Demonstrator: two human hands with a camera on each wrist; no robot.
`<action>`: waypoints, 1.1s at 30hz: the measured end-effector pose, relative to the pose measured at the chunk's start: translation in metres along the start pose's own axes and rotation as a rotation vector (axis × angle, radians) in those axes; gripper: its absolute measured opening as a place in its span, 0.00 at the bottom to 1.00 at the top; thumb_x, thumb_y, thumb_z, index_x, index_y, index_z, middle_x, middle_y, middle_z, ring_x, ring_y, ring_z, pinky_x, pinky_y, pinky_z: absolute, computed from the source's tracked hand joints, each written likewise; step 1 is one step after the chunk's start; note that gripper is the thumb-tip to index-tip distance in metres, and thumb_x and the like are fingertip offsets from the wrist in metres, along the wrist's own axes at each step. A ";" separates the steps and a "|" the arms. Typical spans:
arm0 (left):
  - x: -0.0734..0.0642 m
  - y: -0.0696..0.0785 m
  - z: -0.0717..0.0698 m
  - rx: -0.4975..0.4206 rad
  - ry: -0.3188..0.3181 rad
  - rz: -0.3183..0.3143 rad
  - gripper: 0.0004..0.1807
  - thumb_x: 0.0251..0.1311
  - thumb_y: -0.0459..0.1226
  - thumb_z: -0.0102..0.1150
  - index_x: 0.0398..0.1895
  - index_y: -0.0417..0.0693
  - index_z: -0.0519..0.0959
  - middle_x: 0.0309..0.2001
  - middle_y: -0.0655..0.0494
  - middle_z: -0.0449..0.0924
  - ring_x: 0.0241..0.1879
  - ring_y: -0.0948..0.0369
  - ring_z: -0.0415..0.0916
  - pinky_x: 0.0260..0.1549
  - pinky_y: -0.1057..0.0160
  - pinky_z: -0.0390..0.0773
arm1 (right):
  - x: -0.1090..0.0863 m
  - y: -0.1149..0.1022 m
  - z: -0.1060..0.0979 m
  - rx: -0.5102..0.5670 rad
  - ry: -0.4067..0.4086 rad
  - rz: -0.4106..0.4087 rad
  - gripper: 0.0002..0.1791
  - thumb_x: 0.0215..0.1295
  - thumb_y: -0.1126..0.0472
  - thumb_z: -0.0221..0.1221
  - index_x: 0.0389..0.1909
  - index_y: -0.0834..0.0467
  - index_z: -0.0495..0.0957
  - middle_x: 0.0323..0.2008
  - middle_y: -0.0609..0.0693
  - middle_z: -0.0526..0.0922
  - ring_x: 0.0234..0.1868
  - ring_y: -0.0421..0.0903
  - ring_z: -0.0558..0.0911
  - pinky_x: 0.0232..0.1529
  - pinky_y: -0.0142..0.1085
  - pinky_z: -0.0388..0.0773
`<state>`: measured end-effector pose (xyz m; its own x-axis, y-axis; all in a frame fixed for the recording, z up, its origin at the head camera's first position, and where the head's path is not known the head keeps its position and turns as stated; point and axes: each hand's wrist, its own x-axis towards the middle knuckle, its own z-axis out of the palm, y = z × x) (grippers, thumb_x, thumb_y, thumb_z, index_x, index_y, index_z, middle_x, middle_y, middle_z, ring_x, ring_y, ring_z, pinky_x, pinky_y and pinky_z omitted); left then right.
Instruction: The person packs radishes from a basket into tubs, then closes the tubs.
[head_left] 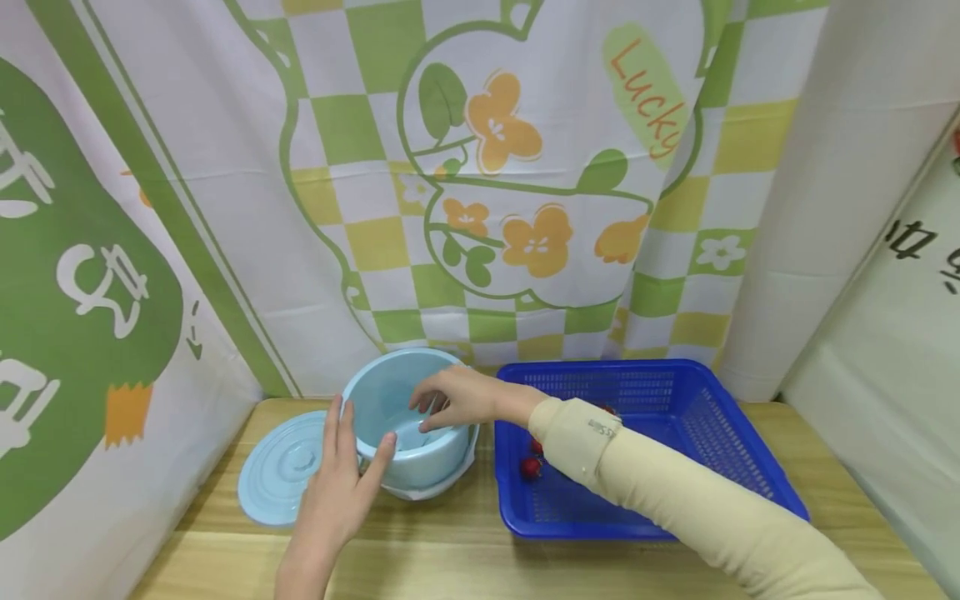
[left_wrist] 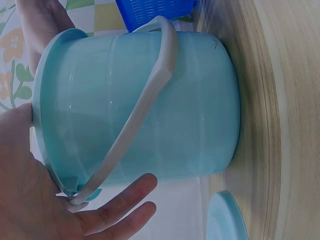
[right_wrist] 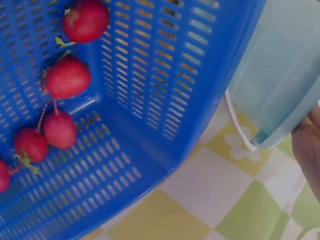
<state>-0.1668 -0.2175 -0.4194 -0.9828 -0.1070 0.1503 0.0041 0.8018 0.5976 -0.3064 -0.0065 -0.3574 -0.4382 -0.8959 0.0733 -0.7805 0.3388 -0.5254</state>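
A light blue plastic bucket [head_left: 429, 471] with a pale handle [left_wrist: 135, 120] stands upright on the table. My left hand [head_left: 337, 492] is at its left side, the thumb touching the rim and the other fingers fairly straight and spread. Over the bucket's mouth is my right hand [head_left: 461, 395], its fingers pointing down inside, loosely bent, with a gap to the thumb and nothing visible between them. Only part of this hand [right_wrist: 308, 145] shows in the right wrist view, beside the rim. Several red radishes [right_wrist: 66, 77] lie in the blue basket [head_left: 660, 533].
A round light blue lid [head_left: 277, 467] lies left of the bucket. The basket stands right of it on the wooden table [head_left: 420, 558], under my right forearm. A patterned curtain [head_left: 540, 192] hangs close behind both containers.
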 end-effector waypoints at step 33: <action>0.001 0.000 0.003 -0.008 0.019 0.004 0.52 0.77 0.69 0.37 0.88 0.49 0.34 0.86 0.59 0.23 0.56 0.24 0.76 0.44 0.28 0.80 | -0.105 0.071 -0.040 0.133 0.258 0.183 0.16 0.70 0.56 0.71 0.53 0.60 0.87 0.48 0.50 0.90 0.48 0.45 0.88 0.56 0.49 0.84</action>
<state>-0.1678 -0.2162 -0.4217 -0.9792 -0.1148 0.1673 0.0097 0.7973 0.6035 -0.3331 0.1231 -0.3685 -0.6773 -0.7156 0.1710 -0.6211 0.4315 -0.6543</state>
